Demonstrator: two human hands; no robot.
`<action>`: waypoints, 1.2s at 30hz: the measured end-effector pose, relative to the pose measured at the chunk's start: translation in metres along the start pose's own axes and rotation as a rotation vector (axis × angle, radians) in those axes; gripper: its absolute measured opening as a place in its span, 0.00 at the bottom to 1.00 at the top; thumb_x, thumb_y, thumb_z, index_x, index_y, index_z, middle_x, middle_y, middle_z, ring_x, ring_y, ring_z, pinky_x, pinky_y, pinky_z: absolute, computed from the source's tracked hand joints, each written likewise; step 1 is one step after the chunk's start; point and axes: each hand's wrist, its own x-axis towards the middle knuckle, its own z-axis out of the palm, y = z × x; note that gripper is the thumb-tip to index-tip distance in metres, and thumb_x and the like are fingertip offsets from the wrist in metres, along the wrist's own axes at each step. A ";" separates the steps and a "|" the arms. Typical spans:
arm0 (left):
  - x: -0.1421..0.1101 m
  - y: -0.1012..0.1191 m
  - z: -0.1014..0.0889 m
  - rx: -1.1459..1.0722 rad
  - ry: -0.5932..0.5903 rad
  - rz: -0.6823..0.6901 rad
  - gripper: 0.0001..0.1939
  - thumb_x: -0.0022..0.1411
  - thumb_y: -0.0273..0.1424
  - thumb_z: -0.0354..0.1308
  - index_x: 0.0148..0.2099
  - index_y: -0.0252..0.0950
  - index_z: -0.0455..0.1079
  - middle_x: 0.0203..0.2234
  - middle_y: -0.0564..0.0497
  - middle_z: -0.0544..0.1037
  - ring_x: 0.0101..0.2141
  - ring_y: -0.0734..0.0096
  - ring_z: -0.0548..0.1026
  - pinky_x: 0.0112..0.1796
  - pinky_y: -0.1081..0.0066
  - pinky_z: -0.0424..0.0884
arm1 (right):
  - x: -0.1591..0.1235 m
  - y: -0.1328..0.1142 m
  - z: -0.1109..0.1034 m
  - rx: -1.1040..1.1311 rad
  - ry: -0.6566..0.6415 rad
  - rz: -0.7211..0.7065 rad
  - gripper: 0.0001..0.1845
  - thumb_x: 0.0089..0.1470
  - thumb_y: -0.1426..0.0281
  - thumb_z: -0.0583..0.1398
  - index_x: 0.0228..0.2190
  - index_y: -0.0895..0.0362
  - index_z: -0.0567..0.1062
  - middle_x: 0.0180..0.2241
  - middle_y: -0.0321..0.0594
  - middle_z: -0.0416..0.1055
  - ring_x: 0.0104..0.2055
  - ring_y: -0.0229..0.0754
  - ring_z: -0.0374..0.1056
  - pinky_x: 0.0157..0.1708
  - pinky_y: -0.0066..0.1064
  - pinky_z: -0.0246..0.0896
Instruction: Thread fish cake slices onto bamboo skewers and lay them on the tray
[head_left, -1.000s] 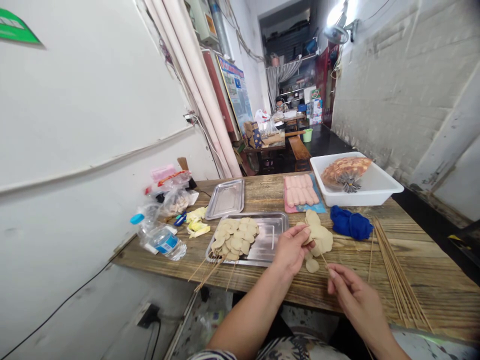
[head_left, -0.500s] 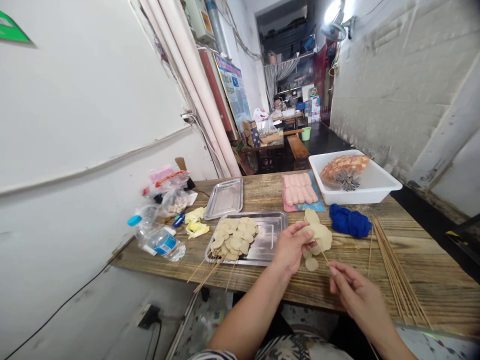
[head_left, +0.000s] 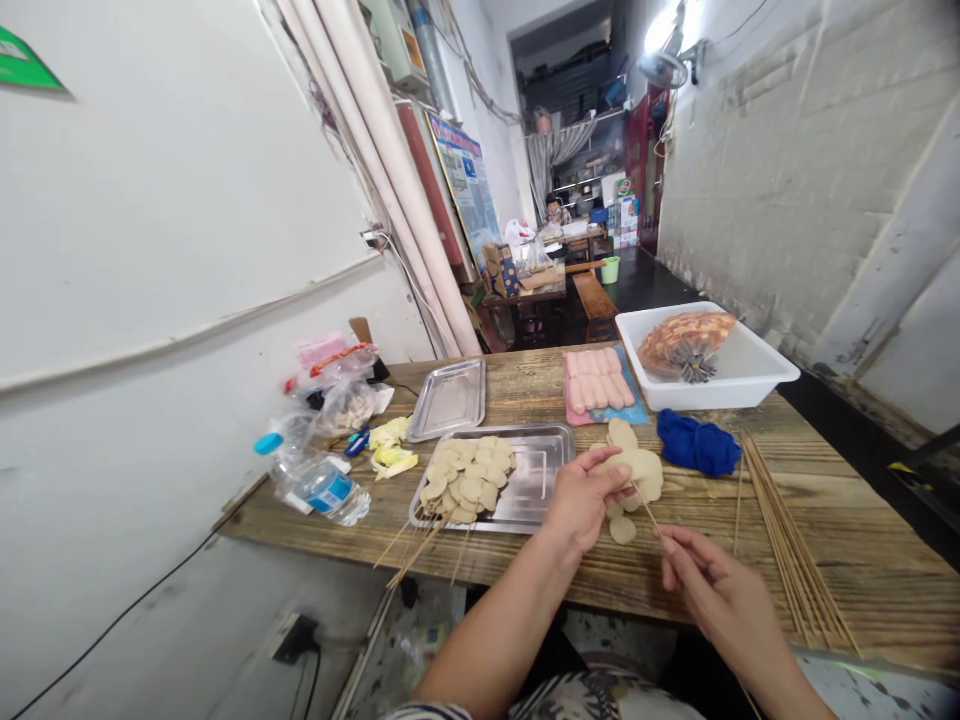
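Observation:
My left hand (head_left: 581,495) pinches a pale round slice, like potato, between thumb and fingers. A bamboo skewer (head_left: 646,507) runs from that slice down to my right hand (head_left: 712,580), whose thumb and fingers grip its lower part. How far the tip is through the slice is hidden by my left fingers. More pale slices (head_left: 622,530) lie on the table just below and behind my left hand. To the left, a metal tray (head_left: 541,480) bears a heap of skewered slices (head_left: 469,475), with sticks poking over its near edge. Loose skewers (head_left: 795,550) lie at right.
A blue cloth (head_left: 699,443) lies beyond my right hand. Behind are packed pink sausages (head_left: 598,380) and a white tub (head_left: 761,385) holding a bagged item. A second metal tray (head_left: 450,400), yellow-green scraps (head_left: 392,447) and a water bottle (head_left: 334,492) are at left. A person (head_left: 556,212) sits far back.
Both hands keep nearly the same pose, with the skewer still between them. The whole view has shifted very slightly.

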 end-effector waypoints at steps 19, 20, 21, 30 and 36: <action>-0.002 0.001 0.003 -0.006 -0.068 -0.023 0.15 0.46 0.30 0.63 0.38 0.28 0.69 0.32 0.43 0.75 0.32 0.68 0.74 0.37 0.64 0.71 | 0.006 -0.002 -0.017 -0.150 0.027 -0.041 0.19 0.52 0.59 0.54 0.37 0.60 0.74 0.17 0.32 0.66 0.19 0.36 0.62 0.23 0.26 0.59; -0.002 0.001 0.004 0.006 -0.060 -0.014 0.15 0.46 0.30 0.63 0.38 0.28 0.69 0.31 0.44 0.75 0.32 0.68 0.74 0.37 0.63 0.71 | 0.006 -0.003 -0.018 -0.154 0.023 -0.050 0.19 0.52 0.59 0.54 0.37 0.60 0.74 0.17 0.32 0.67 0.20 0.36 0.63 0.24 0.26 0.60; -0.002 0.001 0.005 0.016 -0.054 -0.005 0.15 0.46 0.30 0.64 0.37 0.28 0.69 0.30 0.44 0.75 0.32 0.68 0.74 0.37 0.63 0.71 | 0.006 -0.004 -0.019 -0.154 0.017 -0.058 0.19 0.52 0.59 0.53 0.37 0.61 0.74 0.17 0.33 0.67 0.20 0.37 0.64 0.25 0.27 0.61; -0.005 0.001 0.009 0.027 -0.041 -0.012 0.15 0.42 0.30 0.66 0.32 0.28 0.67 0.25 0.47 0.75 0.29 0.68 0.74 0.38 0.59 0.71 | 0.004 -0.009 -0.017 -0.152 0.009 -0.089 0.21 0.52 0.60 0.52 0.39 0.63 0.74 0.16 0.34 0.67 0.19 0.37 0.63 0.21 0.26 0.60; -0.005 0.002 0.009 0.034 -0.026 -0.003 0.16 0.42 0.30 0.65 0.33 0.29 0.65 0.25 0.48 0.75 0.28 0.70 0.74 0.36 0.60 0.71 | 0.003 -0.008 -0.018 -0.173 -0.019 -0.088 0.22 0.53 0.61 0.51 0.40 0.64 0.73 0.17 0.33 0.66 0.19 0.37 0.64 0.23 0.26 0.61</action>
